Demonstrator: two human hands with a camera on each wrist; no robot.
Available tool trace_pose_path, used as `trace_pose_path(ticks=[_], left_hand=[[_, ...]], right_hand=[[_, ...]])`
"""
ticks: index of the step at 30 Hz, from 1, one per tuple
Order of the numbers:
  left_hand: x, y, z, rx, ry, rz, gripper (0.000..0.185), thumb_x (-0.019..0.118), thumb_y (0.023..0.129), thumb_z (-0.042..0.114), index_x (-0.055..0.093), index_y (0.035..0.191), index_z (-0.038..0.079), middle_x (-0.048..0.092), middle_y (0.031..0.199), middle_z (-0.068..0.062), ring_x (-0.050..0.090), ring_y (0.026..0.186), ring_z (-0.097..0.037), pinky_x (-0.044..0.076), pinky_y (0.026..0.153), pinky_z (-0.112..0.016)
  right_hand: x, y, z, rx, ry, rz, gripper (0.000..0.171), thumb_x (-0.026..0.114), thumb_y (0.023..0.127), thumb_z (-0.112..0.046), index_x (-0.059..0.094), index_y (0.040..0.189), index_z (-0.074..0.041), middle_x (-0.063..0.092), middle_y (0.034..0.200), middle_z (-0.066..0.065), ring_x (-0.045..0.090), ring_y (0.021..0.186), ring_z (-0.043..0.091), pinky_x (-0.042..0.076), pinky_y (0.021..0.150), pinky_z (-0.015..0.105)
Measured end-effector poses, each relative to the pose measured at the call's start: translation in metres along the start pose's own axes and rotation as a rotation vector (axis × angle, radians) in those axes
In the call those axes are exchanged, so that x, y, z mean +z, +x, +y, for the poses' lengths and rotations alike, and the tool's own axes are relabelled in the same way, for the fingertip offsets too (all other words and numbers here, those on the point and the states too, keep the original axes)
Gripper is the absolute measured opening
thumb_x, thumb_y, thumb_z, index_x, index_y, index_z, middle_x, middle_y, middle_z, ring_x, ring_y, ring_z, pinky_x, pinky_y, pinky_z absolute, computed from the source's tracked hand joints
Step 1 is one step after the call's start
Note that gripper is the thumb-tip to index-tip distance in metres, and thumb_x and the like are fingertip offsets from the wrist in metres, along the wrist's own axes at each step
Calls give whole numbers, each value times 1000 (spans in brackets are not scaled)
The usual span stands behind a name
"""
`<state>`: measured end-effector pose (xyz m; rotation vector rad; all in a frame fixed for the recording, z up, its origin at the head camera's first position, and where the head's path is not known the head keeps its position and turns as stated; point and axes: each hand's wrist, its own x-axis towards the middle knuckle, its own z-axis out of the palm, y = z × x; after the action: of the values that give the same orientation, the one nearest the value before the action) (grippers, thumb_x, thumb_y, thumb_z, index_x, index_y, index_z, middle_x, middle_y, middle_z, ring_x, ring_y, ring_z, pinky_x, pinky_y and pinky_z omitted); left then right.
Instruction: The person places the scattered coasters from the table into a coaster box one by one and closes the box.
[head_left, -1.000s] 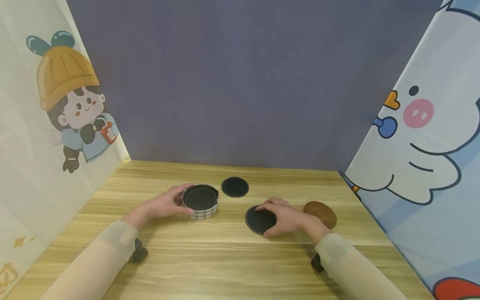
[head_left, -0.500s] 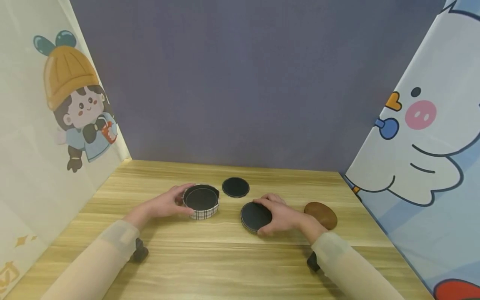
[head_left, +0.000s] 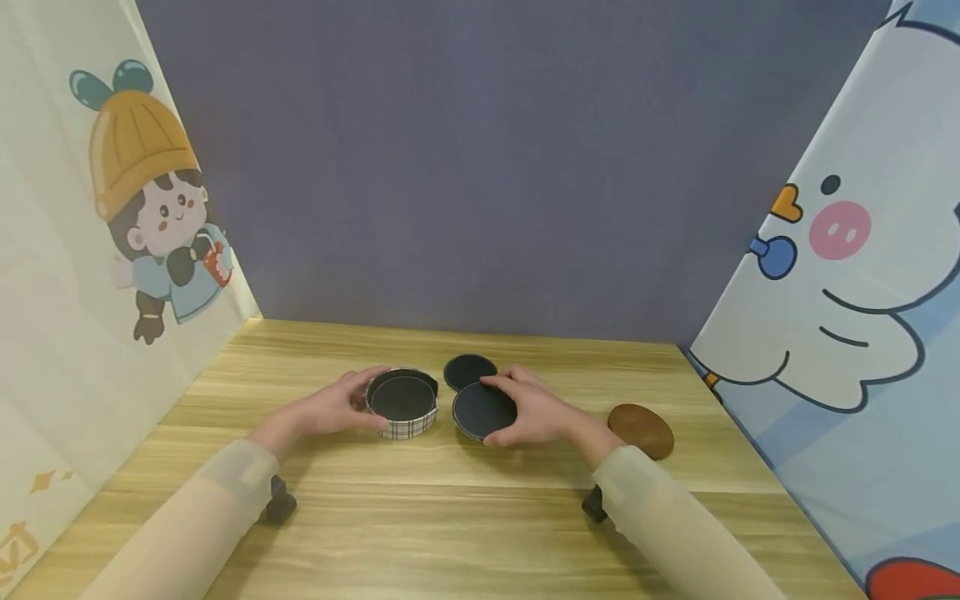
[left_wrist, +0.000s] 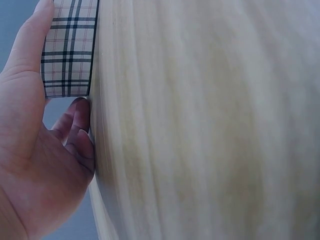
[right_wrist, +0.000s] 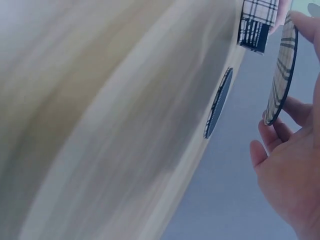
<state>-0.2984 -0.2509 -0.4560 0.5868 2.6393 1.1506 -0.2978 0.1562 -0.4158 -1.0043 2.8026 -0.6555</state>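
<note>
On the left of the table, a round plaid coaster holder with a black inside stands upright. My left hand grips its left side, thumb at the front and fingers behind; its checked wall fills the top of the left wrist view. My right hand pinches a round coaster by its edge, black face up. In the right wrist view this coaster shows a plaid underside and is held above the table. A second black coaster lies flat behind it, partly covered in the head view.
A brown oval disc lies on the wood-grain table, right of my right hand. A dark grey panel rises at the back. Printed cloths with cartoon figures hang at the left and right sides.
My right hand has lifted the coaster off the table and carried it left, close to the holder. My left hand and the holder stay in place.
</note>
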Motion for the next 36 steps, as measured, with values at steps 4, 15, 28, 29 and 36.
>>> trace_pose_path(ticks=[4,15,28,29,36], left_hand=[[0,-1,1,-1,-1,3,110,93,90,40,27,175,18,38,158,-32,62,127,-36,54,111,-61],[-1,0,3,-5,-15,0,111,93,89,40,27,175,18,42,155,-31,62,128,-37,49,116,-68],[-2,0,3,-22,-10,-7,111,93,89,43,26,176,23,43,154,-30,62,129,-38,51,113,-68],[-2,0,2,-22,-12,-9,111,93,89,43,26,176,23,43,154,-30,62,129,-38,51,113,-68],[-2,0,2,-34,-27,-26,111,91,90,47,25,176,24,41,157,-29,61,132,-40,49,116,-67]], right_hand=[[0,12,-8,6,12,6,106,91,78,-52,47,168,-18,47,157,12,43,145,33,42,118,56],[-1,42,-22,29,44,21,105,90,80,-52,45,169,-19,43,165,12,38,150,37,40,121,61],[11,71,-31,26,77,46,102,90,81,-51,48,166,-14,45,163,13,39,149,34,35,123,57],[13,73,-31,27,81,47,102,90,81,-51,48,166,-14,45,162,13,39,148,34,35,122,57],[22,84,-38,40,96,41,101,87,82,-54,48,167,-16,45,162,12,39,148,35,37,122,60]])
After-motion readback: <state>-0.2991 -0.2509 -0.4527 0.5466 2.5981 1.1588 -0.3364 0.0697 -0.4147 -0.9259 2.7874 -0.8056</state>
